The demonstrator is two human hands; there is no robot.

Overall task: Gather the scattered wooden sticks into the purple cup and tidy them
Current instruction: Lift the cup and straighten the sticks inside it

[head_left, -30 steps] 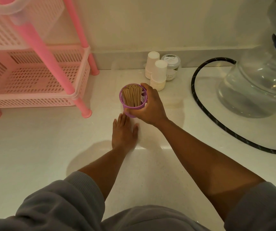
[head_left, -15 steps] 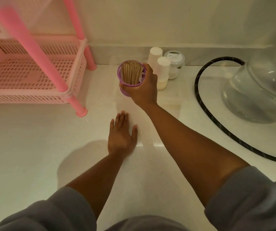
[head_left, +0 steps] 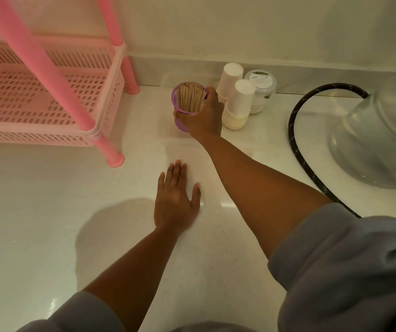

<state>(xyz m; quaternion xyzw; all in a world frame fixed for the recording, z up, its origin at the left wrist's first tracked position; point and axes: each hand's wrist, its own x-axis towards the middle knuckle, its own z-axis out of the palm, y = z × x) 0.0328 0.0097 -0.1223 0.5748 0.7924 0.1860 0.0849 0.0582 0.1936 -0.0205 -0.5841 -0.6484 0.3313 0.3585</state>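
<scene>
Near the back of the white tabletop (head_left: 36, 236), close to the wall, the right hand (head_left: 204, 116) holds the purple cup (head_left: 180, 109). Its grip is closed around the cup from the right side: the thumb lies on the near rim and the fingers wrap the far side of the rim. The wooden sticks (head_left: 191, 98) stand upright inside the cup, packed together, and their tops reach about the level of the rim. I cannot tell for sure whether the bottom of the cup touches the tabletop, because the hand hides part of it.

The left hand (head_left: 176, 202) lies flat on the tabletop, palm down, nearer to the person and well apart from the cup. Its grip is wide, the fingers are straight and together, the thumb is spread to the right, and it holds nothing.

Just beside the cup, on its right, stand two stacks of white paper cups (head_left: 237, 104), upside down, and the right hand is very near the front stack. Behind them is a small round jar (head_left: 261, 91) with a pale lid. On the left stands a pink plastic rack (head_left: 48, 97) with perforated shelves. On the right a black hose (head_left: 295, 130) curves over the tabletop beside a large clear water bottle (head_left: 378, 140). Grey sleeves (head_left: 335, 259) cover the upper part of both arms.
</scene>
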